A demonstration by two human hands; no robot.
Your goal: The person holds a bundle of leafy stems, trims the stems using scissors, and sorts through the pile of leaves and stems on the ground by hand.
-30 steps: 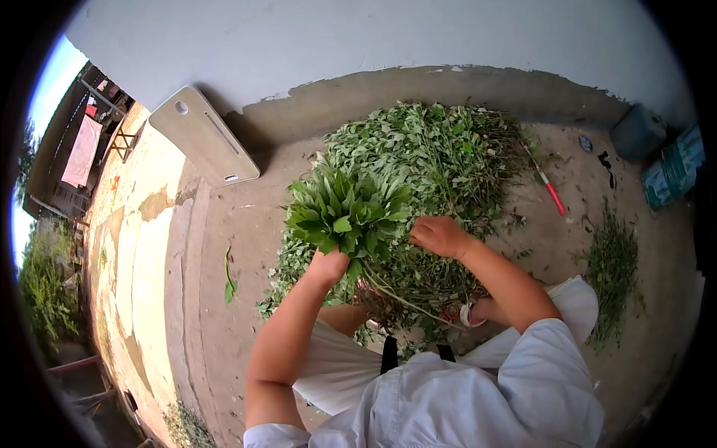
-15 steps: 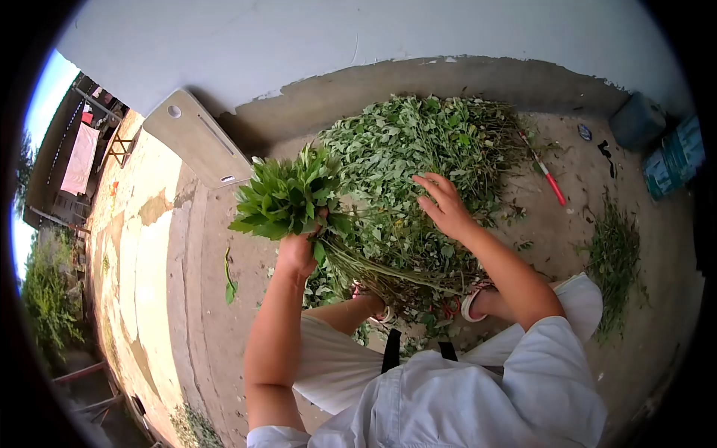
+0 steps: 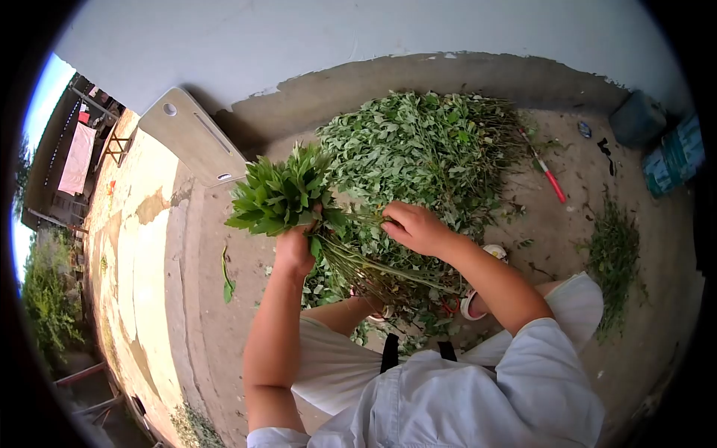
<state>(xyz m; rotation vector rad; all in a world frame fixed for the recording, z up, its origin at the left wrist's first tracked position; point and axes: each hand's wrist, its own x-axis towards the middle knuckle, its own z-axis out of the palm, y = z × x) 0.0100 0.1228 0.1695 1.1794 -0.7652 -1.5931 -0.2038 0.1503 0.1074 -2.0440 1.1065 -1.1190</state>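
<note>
Two hands were at work. The left hand (image 3: 295, 250) gripped one leafy bunch (image 3: 272, 194), its leaves fanning out beyond the fist and its stems trailing down to the right. The right hand (image 3: 418, 228) was closed, its fingertips pinching thin stems (image 3: 367, 218) just beside the bunch; how many stems, I could not tell. One large heap of cut greenery (image 3: 418, 142) lay beyond both hands, and one smaller pile (image 3: 614, 257) well to the right of the right hand. One loose sprig (image 3: 228, 278) lay left of the left hand, one red-handled tool (image 3: 553, 187) beyond and right of the right hand, with two containers (image 3: 637, 119) farther that way. One board (image 3: 193, 138) leaned beyond the left hand. Half a second earlier the right hand had been open, fingers spread over the heap; the bunch had barely moved.
</note>
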